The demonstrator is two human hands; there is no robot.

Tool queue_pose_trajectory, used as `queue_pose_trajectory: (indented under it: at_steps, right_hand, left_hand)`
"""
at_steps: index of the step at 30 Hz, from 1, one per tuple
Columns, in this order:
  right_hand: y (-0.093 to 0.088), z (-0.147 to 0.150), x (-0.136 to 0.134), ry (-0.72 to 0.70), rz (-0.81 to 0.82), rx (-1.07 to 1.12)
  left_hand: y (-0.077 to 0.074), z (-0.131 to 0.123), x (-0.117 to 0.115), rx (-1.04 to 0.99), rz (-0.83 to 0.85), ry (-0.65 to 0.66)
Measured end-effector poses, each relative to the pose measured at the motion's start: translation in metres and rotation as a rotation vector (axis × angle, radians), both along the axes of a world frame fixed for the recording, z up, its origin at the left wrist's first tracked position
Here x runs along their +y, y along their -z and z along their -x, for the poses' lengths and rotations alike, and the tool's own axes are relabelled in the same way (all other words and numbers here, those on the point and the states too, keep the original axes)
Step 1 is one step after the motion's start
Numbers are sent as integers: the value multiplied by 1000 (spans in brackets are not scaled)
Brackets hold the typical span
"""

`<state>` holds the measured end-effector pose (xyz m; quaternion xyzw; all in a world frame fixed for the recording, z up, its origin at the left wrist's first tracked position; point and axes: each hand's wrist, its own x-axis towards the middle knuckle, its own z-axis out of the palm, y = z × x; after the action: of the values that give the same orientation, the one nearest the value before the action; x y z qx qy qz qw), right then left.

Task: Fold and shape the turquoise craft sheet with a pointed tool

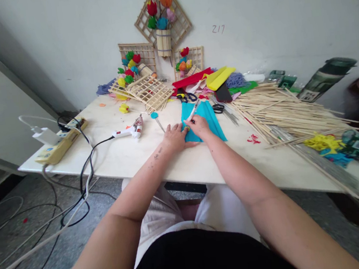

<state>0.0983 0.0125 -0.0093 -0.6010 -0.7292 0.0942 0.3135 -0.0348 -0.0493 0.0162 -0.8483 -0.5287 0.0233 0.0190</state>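
A turquoise sheet of crepe-like material (208,120) lies on the table before me. My left hand (176,137) rests flat at its left edge with fingers spread. By those fingertips is a small yellowish round thing (186,129), partly hidden. My right hand (199,126) is closed around a slim white pen-like tool (193,112) above the sheet; its lower tip is hidden by the fingers. To the left of my left hand lies a blue round piece on a thin stem (154,116). Black-handled scissors (218,108) lie at the sheet's right side.
A white glue gun (128,132) and a power strip (59,147) with trailing cables are on the left. Many wooden sticks (290,105) spread over the right, near a dark green bottle (326,77). Lattice panels with coloured flowers (162,21) stand at the back wall.
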Motion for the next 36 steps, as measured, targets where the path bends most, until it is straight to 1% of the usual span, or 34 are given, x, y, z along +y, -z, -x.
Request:
queue_pose_trajectory:
  at_steps: [4,9,13,20,27,36]
  right_hand:
    - [2,-2,3,0,-31,20]
    - [4,-4,5,-8,-7,98]
    - [2,-4,3,-16,-29,87]
    - [0,-3,2,-14,-13,58]
    - [3,-7,5,-25,43,162]
    - [1,-6,4,-32,-4,83]
  left_hand:
    - [0,0,0,4,5,0]
    - [1,1,1,-1,-6,3]
    - [2,0,1,3,-10,6]
    - [2,0,1,-2,-21,10]
    - [2,0,1,5,-29,14]
    - [3,0,2,8,-31,14]
